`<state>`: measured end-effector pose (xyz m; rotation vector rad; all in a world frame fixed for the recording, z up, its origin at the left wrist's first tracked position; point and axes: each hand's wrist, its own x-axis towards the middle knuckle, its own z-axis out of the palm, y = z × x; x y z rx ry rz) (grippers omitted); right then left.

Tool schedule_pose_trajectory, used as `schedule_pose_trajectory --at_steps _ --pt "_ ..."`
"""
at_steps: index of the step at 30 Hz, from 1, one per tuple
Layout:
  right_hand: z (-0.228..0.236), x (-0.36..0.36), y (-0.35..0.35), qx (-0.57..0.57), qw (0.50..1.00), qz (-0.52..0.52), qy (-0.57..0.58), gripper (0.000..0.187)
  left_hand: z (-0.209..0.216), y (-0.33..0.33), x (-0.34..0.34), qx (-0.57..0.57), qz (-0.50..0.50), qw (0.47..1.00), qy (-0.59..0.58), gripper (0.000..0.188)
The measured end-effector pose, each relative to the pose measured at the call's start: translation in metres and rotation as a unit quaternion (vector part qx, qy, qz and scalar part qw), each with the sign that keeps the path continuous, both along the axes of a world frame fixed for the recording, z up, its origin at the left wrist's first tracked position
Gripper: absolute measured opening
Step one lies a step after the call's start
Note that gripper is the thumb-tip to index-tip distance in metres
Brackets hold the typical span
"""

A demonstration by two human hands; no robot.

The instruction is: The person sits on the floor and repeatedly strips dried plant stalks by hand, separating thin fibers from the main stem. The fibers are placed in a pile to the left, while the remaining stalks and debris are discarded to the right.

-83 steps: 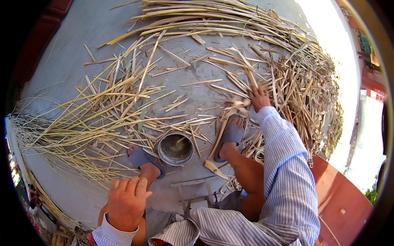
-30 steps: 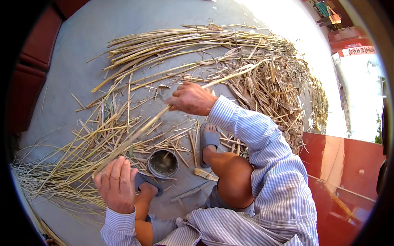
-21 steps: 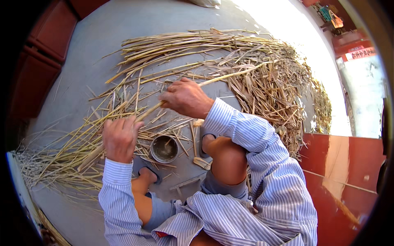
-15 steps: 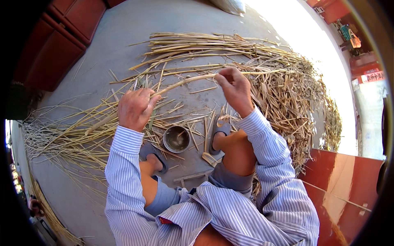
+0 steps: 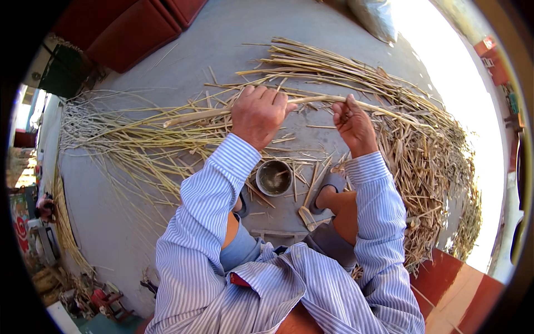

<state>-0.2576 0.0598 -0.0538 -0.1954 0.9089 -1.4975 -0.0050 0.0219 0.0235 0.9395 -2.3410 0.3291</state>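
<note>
A long pale, peeled-looking stalk (image 5: 317, 99) stretches across in front of me, slightly bowed, above the floor. My left hand (image 5: 257, 118) is wrapped round it, knuckles up, with a thicker end sticking out to the left. Farther right, my right hand (image 5: 354, 127) pinches the same stalk between thumb and fingers. The thin end runs on past it over the husk pile. Below my hands, between my feet, stands a round metal bowl (image 5: 274, 178) with murky liquid and a small stick-like thing in it.
Yellowish thin stalks (image 5: 139, 133) fan out at left. Behind my hands lies a bundle of longer stalks (image 5: 328, 64); dry husks (image 5: 417, 167) are heaped at right. A wooden-handled tool (image 5: 307, 218) lies by my right foot. Red armchairs (image 5: 133, 36) and a pale sack (image 5: 374, 19) stand farther back.
The view has swung, shifting the surroundings rightward. My hands are closer together on the stalk, and more of its thick end shows beyond my left hand. Both hands keep hold.
</note>
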Motion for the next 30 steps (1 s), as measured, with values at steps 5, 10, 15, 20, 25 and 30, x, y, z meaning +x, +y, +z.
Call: schedule_pose_trajectory --at_steps 5,10,15,20,25,30 --pt "0.004 -0.008 -0.013 -0.059 0.997 0.010 0.055 0.023 0.008 -0.005 -0.004 0.187 0.055 0.978 0.069 0.034" --pt "0.013 -0.021 -0.012 -0.182 0.982 0.032 0.032 0.021 0.020 -0.005 -0.014 0.300 0.078 0.947 0.084 0.033" --pt "0.013 -0.031 -0.008 -0.166 0.985 0.020 0.047 0.021 0.016 -0.007 -0.027 0.260 0.049 0.960 0.095 0.031" --pt "0.015 -0.030 -0.001 -0.098 0.990 -0.016 0.104 0.027 0.001 -0.003 -0.037 0.150 0.017 0.987 0.056 0.032" --pt "0.014 -0.027 -0.001 -0.014 0.995 -0.065 0.074 0.030 -0.004 0.000 -0.041 0.077 -0.006 0.997 0.005 0.028" --pt "0.008 -0.034 -0.008 0.011 0.994 -0.109 -0.002 0.028 -0.005 0.003 -0.043 -0.006 -0.072 0.997 0.018 0.024"
